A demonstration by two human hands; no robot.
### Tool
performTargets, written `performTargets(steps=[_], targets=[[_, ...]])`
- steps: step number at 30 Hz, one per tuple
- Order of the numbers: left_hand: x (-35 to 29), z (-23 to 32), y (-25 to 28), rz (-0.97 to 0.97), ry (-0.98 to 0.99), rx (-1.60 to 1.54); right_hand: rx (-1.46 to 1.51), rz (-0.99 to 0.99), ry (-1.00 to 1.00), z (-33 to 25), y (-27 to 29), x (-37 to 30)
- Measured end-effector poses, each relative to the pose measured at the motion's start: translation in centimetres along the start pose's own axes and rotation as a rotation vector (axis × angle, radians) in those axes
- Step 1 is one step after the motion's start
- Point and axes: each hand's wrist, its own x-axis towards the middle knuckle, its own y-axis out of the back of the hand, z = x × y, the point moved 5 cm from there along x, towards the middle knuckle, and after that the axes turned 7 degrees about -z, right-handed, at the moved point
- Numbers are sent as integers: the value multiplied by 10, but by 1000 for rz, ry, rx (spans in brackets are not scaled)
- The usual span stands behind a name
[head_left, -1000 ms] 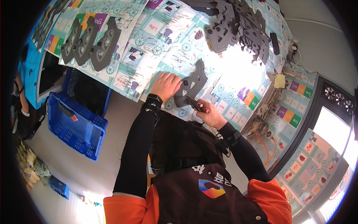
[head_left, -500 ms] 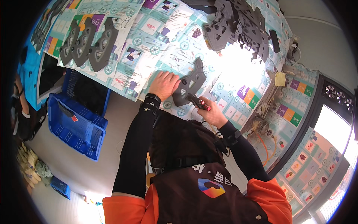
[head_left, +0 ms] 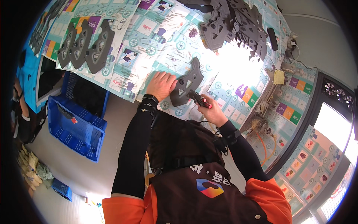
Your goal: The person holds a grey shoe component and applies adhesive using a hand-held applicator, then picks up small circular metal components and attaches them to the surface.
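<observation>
A dark grey plastic part (head_left: 191, 83) with triangular cut-outs lies on the table's near edge. My left hand (head_left: 161, 85) is palm down at its left side, with the fingers closed together and curled against its edge. My right hand (head_left: 213, 112) grips a pair of pliers (head_left: 201, 100) with red-and-black handles. The head of the pliers is at the lower right edge of the part. Whether the jaws touch it, I cannot tell.
Similar grey parts (head_left: 99, 48) stand in a row at the far left. A pile of grey parts (head_left: 218, 28) lies at the back right, beside a small black object (head_left: 272, 39). A blue crate (head_left: 74, 128) is left of the table. Dark shavings are scattered over the patterned table cover (head_left: 149, 48).
The red pliers handles look slightly more spread, and the pliers are turned a little. The left hand stays at the part. The whole view has shifted slightly.
</observation>
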Motion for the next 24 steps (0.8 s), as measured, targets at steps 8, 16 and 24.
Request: performTargets(steps=[8, 16, 24], targets=[[-2, -1, -1, 25, 8, -20, 72, 48, 31, 8, 6, 4], [1, 0, -3, 14, 10, -11, 145, 71, 57, 26, 13, 12], [1, 1, -3, 24, 7, 14, 159, 82, 48, 36, 18, 18]])
